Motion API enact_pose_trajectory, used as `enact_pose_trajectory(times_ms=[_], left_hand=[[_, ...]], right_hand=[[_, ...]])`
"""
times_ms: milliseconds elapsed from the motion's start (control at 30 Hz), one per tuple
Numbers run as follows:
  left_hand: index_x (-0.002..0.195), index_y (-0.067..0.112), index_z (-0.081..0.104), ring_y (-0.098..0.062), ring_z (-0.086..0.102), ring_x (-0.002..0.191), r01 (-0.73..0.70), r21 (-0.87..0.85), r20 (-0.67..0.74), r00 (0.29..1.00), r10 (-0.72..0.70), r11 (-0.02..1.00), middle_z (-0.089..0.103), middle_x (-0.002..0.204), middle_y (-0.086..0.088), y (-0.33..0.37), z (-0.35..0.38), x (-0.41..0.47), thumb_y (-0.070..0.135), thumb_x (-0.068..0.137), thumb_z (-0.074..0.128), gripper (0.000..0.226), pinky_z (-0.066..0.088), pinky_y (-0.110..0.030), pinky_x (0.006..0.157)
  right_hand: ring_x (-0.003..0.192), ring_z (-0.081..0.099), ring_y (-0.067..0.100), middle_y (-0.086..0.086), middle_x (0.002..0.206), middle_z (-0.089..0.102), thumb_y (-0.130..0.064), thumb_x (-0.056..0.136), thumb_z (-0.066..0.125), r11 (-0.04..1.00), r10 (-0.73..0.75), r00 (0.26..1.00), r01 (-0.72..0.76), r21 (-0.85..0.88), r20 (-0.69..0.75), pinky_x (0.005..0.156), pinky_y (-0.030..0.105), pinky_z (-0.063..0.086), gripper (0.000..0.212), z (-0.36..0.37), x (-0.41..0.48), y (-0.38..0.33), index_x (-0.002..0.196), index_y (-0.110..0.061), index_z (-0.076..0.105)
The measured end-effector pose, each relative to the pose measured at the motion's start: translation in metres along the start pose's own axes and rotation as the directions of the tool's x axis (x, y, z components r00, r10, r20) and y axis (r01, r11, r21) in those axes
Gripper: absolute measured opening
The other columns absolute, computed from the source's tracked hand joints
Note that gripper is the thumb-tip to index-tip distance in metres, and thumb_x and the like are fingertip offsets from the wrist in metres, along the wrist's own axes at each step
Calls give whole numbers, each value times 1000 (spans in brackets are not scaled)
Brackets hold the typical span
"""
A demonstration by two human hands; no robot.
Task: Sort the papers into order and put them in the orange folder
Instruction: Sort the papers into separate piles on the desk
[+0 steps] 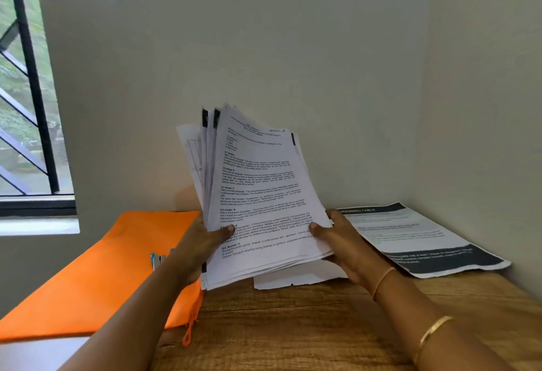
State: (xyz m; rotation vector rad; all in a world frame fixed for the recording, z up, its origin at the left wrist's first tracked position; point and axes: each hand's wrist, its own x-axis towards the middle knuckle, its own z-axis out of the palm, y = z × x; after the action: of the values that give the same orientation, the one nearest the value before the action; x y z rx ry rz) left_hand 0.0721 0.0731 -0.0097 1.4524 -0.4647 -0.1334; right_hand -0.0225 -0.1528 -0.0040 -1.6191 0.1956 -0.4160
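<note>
- Left hand [202, 241]: grasps the near left edge of one stack of white printed paper sheets [261, 194], thumb on the top page, fingers hidden behind.
- Right hand [349, 244]: grasps the same stack at its near right edge, thumb pressed on the top page, fingers underneath.
- Stack: held clear above the table, tilted up towards the camera and fanned at its far edge. Black text covers the top page. Sheet count cannot be told.
- One flat orange folder [102, 268]: lies on the left of the table, closed as far as can be seen, partly beneath the left forearm. One orange cord loop [190, 326] hangs at its near right edge.
- One small blue and white object [157, 260]: rests on the folder just left of the left wrist; kind cannot be told.
- Two loose sheets lie on the brown wooden table [293, 326]: one plain white sheet [293, 278] below the stack, and one printed sheet with dark bands [416, 235] to the right.
- Two gold bangles [434, 332] on the right forearm.
- One black-barred window [26, 106] at far left.
</note>
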Motion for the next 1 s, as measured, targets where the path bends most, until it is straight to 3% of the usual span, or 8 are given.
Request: enact_pose_trajectory(times_ms=[100, 200, 300, 467, 633, 767, 900, 1000], left_hand=[[125, 11, 52, -29, 67, 99, -8, -10, 10, 1000, 8, 1000, 68, 113, -11, -1, -5, 1, 7, 79, 69, 49, 57, -43, 79], [122, 14, 56, -29, 67, 99, -5, 2, 29, 1000, 5, 1000, 69, 113, -10, 0, -12, 2, 19, 70, 76, 56, 55, -47, 84], [110, 21, 61, -24, 70, 89, -8, 56, 10, 1000, 8, 998, 73, 100, -3, 1, -17, 2, 41, 51, 88, 68, 58, -36, 70], [118, 16, 54, -26, 67, 87, 49, 115, -54, 998, -43, 992, 68, 104, -10, -5, -22, 5, 19, 84, 66, 36, 54, -36, 68], [115, 19, 51, -24, 64, 88, 75, 126, -83, 994, -65, 989, 66, 97, -4, -2, -21, 7, 28, 90, 59, 28, 51, -33, 68], [97, 25, 53, -19, 63, 77, 107, 89, -122, 988, -95, 990, 65, 87, -1, -1, -19, 7, 27, 91, 57, 8, 52, -26, 52], [104, 19, 51, -21, 62, 77, 156, 55, -136, 980, -147, 986, 65, 88, -4, 2, -20, 7, 24, 93, 56, 13, 48, -30, 60], [112, 14, 49, -24, 61, 79, 174, 56, -157, 974, -164, 983, 64, 89, -6, 0, -20, 10, 25, 93, 55, 22, 47, -32, 64]], right_hand=[[98, 60, 17, -1, 110, 62, -14, 95, 53, 988, -101, 993, 94, -121, -53, 84, 34, 52, 14, 5, 1, 3, 102, -26, 52], [90, 54, 10, -5, 103, 58, -12, 96, 51, 956, -191, 978, 166, -243, -84, 68, 14, 43, 12, 13, 0, 5, 105, -20, 52], [94, 50, 11, -3, 107, 57, -14, 98, 46, 928, -193, 979, 161, -335, -64, 71, 17, 39, 18, 23, 2, 11, 113, -15, 56], [94, 47, 11, 3, 118, 58, -19, 100, 42, 892, -144, 988, 102, -440, -63, 78, 20, 38, 25, 26, 5, 17, 118, -8, 57], [86, 56, 16, 2, 101, 61, -21, 99, 45, 932, -88, 989, 41, -360, -115, 77, 33, 52, 20, 20, 8, 15, 104, -11, 61], [89, 61, 27, 7, 93, 62, -23, 98, 47, 960, -38, 988, -6, -280, -150, 79, 46, 55, 21, 18, 7, 13, 90, -9, 60], [84, 60, 24, 12, 99, 64, -22, 97, 50, 993, 85, 987, -95, -70, -133, 52, 30, 53, 18, 15, 7, 13, 97, -10, 63], [75, 59, 19, 7, 88, 63, -19, 97, 52, 988, 151, 984, -147, 53, -92, 48, 27, 49, 16, 9, 6, 12, 84, -16, 62]])
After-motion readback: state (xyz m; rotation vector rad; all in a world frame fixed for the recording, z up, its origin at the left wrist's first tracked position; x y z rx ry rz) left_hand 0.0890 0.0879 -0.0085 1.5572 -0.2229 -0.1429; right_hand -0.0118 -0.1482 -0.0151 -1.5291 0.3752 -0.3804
